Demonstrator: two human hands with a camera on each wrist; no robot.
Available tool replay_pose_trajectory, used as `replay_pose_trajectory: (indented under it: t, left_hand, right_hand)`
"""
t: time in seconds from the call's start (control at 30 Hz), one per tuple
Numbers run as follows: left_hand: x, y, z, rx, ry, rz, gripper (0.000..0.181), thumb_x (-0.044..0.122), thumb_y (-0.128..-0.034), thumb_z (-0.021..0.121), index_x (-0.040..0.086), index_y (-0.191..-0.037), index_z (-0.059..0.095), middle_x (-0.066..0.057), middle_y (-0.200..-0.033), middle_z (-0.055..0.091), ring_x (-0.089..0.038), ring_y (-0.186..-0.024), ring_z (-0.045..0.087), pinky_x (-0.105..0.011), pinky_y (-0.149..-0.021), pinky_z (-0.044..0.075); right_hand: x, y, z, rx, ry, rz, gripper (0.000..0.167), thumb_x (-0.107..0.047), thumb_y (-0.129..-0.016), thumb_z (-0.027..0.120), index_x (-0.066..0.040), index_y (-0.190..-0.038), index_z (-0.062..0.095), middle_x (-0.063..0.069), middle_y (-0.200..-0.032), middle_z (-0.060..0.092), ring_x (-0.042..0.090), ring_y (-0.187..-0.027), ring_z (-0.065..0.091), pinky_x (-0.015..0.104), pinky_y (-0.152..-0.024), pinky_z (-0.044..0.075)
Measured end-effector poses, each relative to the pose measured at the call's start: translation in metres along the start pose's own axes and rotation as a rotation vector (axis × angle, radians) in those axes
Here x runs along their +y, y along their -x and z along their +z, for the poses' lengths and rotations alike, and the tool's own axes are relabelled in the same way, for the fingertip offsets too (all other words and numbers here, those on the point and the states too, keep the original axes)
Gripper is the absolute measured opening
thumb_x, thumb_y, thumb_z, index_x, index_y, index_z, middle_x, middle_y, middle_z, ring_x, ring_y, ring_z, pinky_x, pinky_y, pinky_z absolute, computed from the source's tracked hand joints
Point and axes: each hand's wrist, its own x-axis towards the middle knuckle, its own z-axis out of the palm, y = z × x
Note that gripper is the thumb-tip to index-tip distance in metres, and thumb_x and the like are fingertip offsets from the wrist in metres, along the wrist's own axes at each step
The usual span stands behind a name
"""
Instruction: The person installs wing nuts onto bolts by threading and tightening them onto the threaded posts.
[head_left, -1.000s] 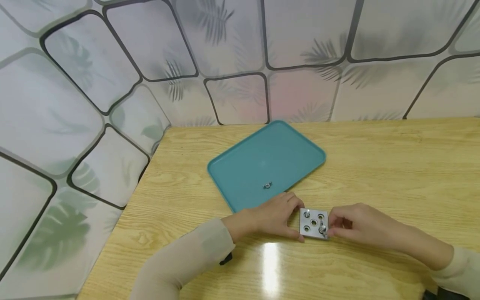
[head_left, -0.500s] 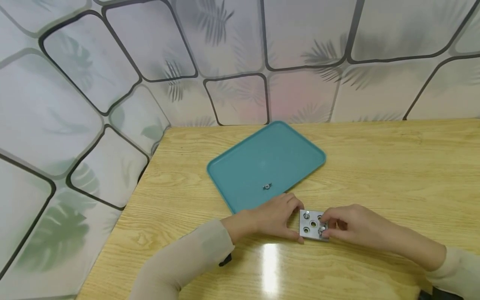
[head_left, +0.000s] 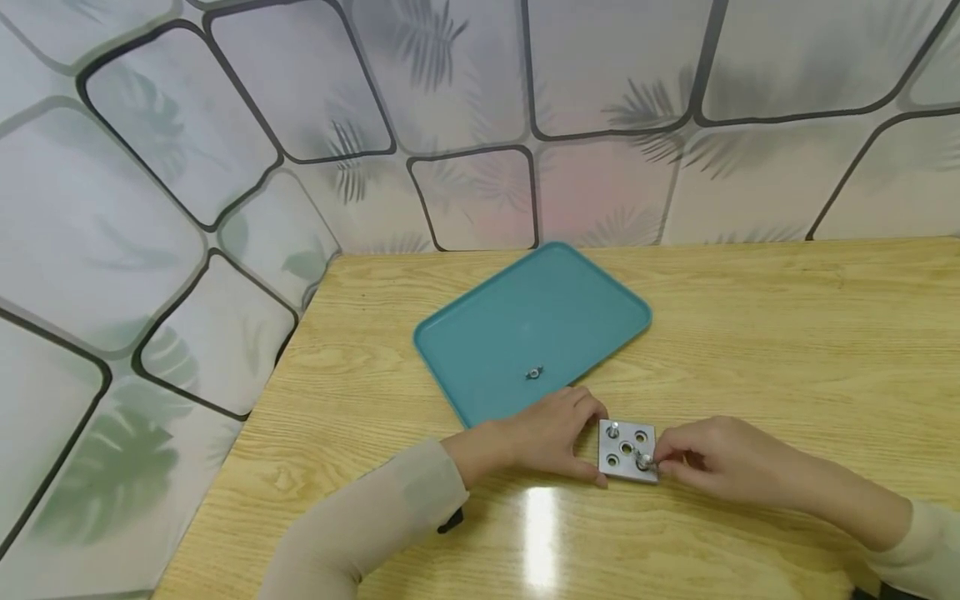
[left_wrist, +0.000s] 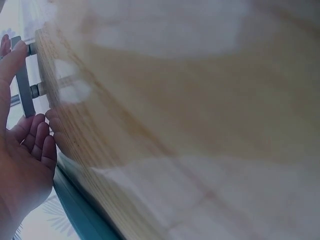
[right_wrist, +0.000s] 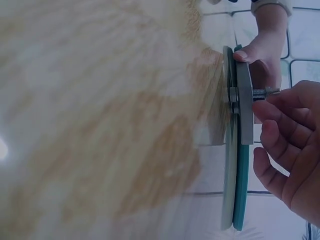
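Observation:
In the head view, a square metal plate (head_left: 627, 472) with several holes lies just above the wooden table. A bolt (head_left: 613, 430) stands up through its upper left hole. Another bolt (right_wrist: 258, 94) rises through the lower right one, with a wing nut (head_left: 643, 461) on it. My left hand (head_left: 551, 435) grips the plate's left side between thumb and fingers. At the right edge, the curled fingers of my right hand (head_left: 712, 458) pinch at the wing nut. In the left wrist view, bolt heads (left_wrist: 35, 90) under the plate hold it off the table.
A teal tray (head_left: 525, 308) lies askew behind the left hand. A loose wing nut (head_left: 534, 372) sits on it near the front edge. The wooden table (head_left: 810, 350) extends to a patterned wall covering (head_left: 472, 200) at the back and left.
My right hand moved left over the plate's right edge, then drew back slightly to the right. The wing nut's wings have turned. The left hand stays in place on the plate.

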Motion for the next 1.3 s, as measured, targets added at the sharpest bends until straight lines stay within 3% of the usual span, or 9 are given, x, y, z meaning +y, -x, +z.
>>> replay_pose_trajectory:
  t: [0.1, 0.23, 0.4, 0.57, 0.7, 1.07, 1.3]
  left_hand:
    - [-0.0003, -0.0005, 0.0007, 0.002, -0.002, -0.002, 0.072, 0.056, -0.0760, 0.071, 0.011, -0.127, 0.047, 0.005, -0.113, 0.046, -0.005, -0.102, 0.041, -0.013, -0.091, 0.033]
    - [-0.0005, -0.0009, 0.0013, -0.001, 0.006, -0.007, 0.073, 0.057, -0.0758, 0.071, 0.011, -0.127, 0.047, 0.005, -0.113, 0.046, -0.005, -0.102, 0.041, -0.013, -0.091, 0.034]
    - [-0.0006, -0.0011, 0.0014, -0.014, 0.019, -0.014, 0.073, 0.058, -0.0759, 0.070, 0.011, -0.127, 0.047, 0.006, -0.113, 0.046, -0.004, -0.103, 0.041, -0.013, -0.092, 0.034]
    - [-0.0001, -0.0013, 0.0007, -0.012, 0.007, -0.011, 0.073, 0.059, -0.0759, 0.070, 0.011, -0.127, 0.047, 0.006, -0.113, 0.046, -0.004, -0.103, 0.041, -0.013, -0.092, 0.034]
    - [0.0008, -0.0017, -0.0003, -0.005, -0.013, -0.005, 0.073, 0.058, -0.0760, 0.070, 0.011, -0.127, 0.047, 0.005, -0.114, 0.046, -0.005, -0.102, 0.041, -0.013, -0.092, 0.034]
    - [0.0014, -0.0035, -0.0013, -0.007, 0.000, -0.005, 0.072, 0.058, -0.0764, 0.070, 0.011, -0.126, 0.047, 0.006, -0.113, 0.046, -0.005, -0.103, 0.040, -0.014, -0.092, 0.034]
    - [0.0009, -0.0026, 0.0001, -0.005, -0.003, -0.012, 0.072, 0.057, -0.0760, 0.071, 0.011, -0.127, 0.046, 0.005, -0.113, 0.045, -0.006, -0.103, 0.041, -0.015, -0.092, 0.034]
  right_hand:
    - [-0.0002, 0.0000, 0.0000, -0.004, -0.012, -0.010, 0.020, -0.005, -0.083, 0.070, -0.025, -0.087, 0.065, -0.020, -0.075, 0.059, -0.012, -0.058, 0.039, 0.006, -0.050, 0.034]
    - [-0.0006, -0.0010, 0.0011, 0.007, 0.001, -0.007, 0.017, -0.013, -0.084, 0.072, -0.027, -0.080, 0.062, -0.023, -0.069, 0.053, -0.012, -0.058, 0.037, 0.006, -0.049, 0.032]
    - [-0.0011, -0.0009, 0.0015, 0.027, 0.054, 0.083, 0.022, -0.028, -0.082, 0.073, -0.030, -0.073, 0.054, -0.027, -0.063, 0.044, -0.012, -0.055, 0.035, 0.009, -0.046, 0.032]
    - [-0.0011, -0.0022, -0.0009, 0.035, 0.112, 0.153, 0.015, -0.033, -0.081, 0.073, -0.024, -0.086, 0.063, -0.026, -0.066, 0.049, -0.011, -0.056, 0.038, 0.014, -0.047, 0.036]
    - [-0.0009, -0.0039, -0.0010, 0.038, 0.129, 0.125, 0.022, -0.033, -0.080, 0.074, -0.018, -0.095, 0.067, -0.025, -0.070, 0.054, -0.011, -0.057, 0.039, 0.014, -0.048, 0.036]
    - [-0.0009, -0.0001, -0.0040, 0.063, 0.129, 0.048, 0.020, -0.031, -0.077, 0.077, -0.024, -0.089, 0.064, -0.027, -0.070, 0.049, -0.012, -0.058, 0.035, 0.009, -0.048, 0.031]
    - [0.0004, 0.0006, -0.0025, 0.044, 0.098, -0.044, 0.020, -0.014, -0.078, 0.075, -0.030, -0.084, 0.063, -0.026, -0.069, 0.048, -0.014, -0.056, 0.032, 0.004, -0.049, 0.026]
